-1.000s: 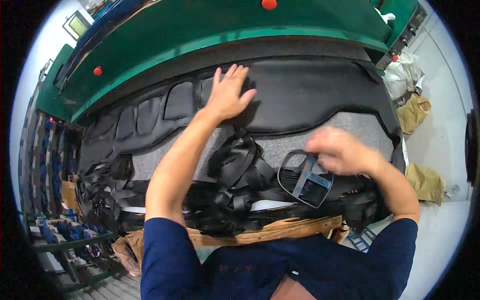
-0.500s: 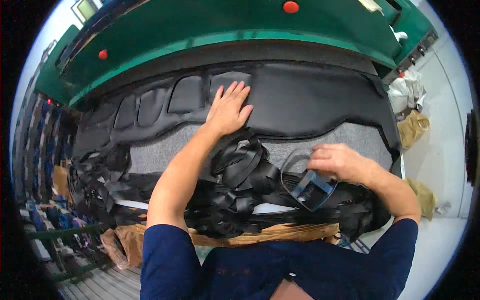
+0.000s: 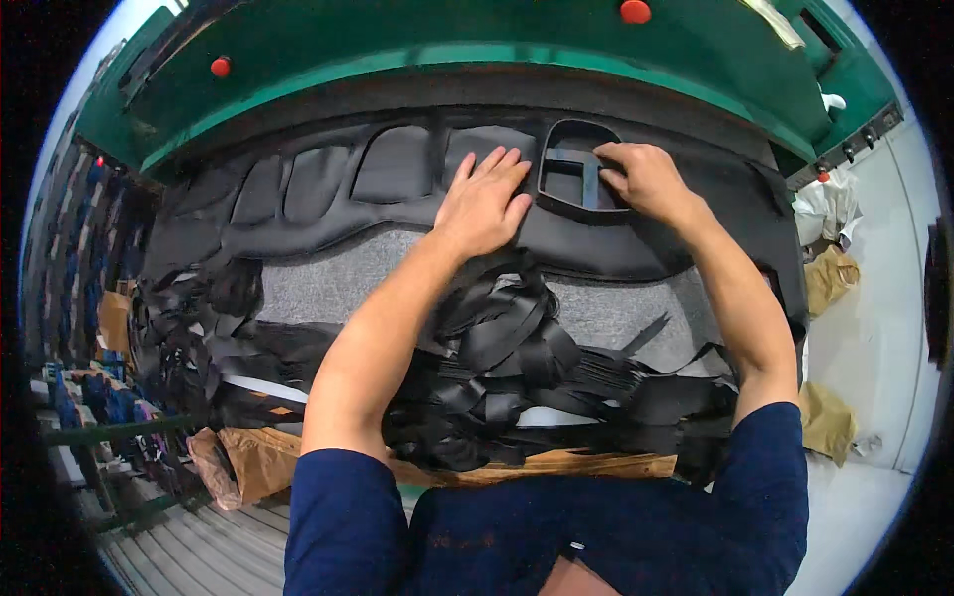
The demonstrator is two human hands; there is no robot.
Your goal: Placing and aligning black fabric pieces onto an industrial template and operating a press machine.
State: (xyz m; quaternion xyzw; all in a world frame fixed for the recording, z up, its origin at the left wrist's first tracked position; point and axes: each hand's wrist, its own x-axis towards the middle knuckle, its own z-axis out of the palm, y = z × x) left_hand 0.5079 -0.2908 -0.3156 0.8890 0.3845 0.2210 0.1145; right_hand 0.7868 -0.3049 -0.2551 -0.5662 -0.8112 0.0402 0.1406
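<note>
Black leather-like sheet material (image 3: 656,238) lies across the bed of a green machine, with several cut panel shapes (image 3: 393,164) in a row on its left part. My left hand (image 3: 484,204) rests flat on the sheet, fingers spread, at the lower edge of a cut shape. To its right, my right hand (image 3: 641,179) grips a cutting die (image 3: 576,207), a rounded frame of dark metal band with a bluish crossbar. The die sits on or just over the uncut part of the sheet; I cannot tell whether it touches. My right fingertips are partly hidden behind the hand.
Heaps of black strip offcuts (image 3: 507,338) lie in front of the sheet on a grey bed (image 3: 333,278). Beyond the sheet runs the green machine beam (image 3: 427,50) with red buttons (image 3: 635,12). Brown paper (image 3: 830,278) and white plastic bags (image 3: 825,204) stand at the right.
My right hand has carried the cutting die forward from above the offcuts to the sheet, beside my left hand. The left hand stays flat on the sheet. The whole view has shifted slightly.
</note>
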